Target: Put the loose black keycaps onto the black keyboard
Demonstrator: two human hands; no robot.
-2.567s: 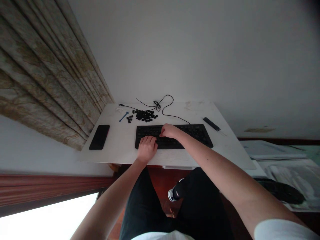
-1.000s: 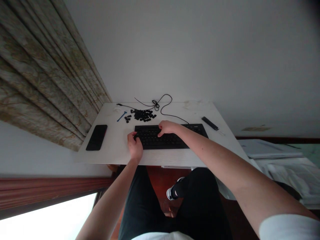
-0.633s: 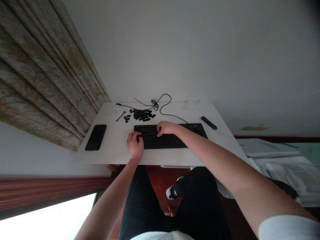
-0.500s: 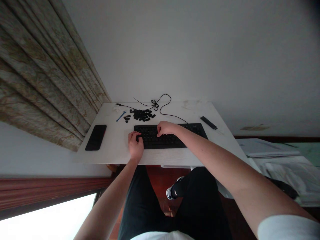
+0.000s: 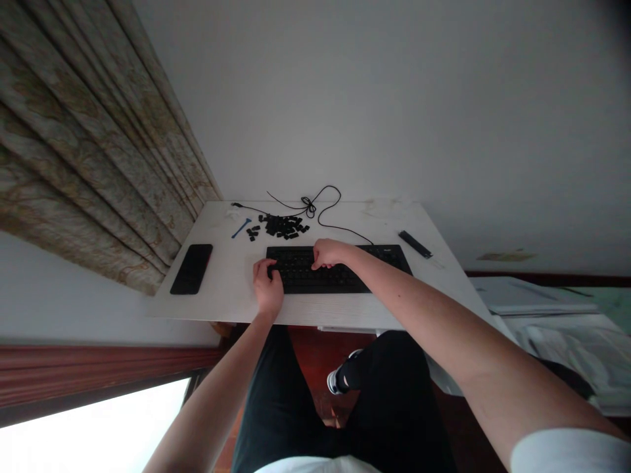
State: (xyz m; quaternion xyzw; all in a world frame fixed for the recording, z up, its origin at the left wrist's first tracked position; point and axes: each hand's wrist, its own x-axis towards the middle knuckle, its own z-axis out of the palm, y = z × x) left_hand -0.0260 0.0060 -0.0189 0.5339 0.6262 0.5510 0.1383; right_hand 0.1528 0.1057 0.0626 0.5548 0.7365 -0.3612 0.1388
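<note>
My left hand rests at the left end of a black computer keyboard, with its fingertips curled onto the outermost keys. My right hand lies on the keys near the keyboard's middle, fingers bent down. Whether either hand pinches something small is hidden by the fingers. Beyond the keyboard lies a heap of loose black keycaps, with a blue plastic tool beside it. A thin black cable loops behind them.
The white desk also holds a black smartphone at the left and a dark slim bar at the right. A patterned curtain hangs along the left. Papers lie low at the right.
My left hand has moved from the keyboard's left half to its left end. My right hand has shifted slightly left. The view has swayed a little.
</note>
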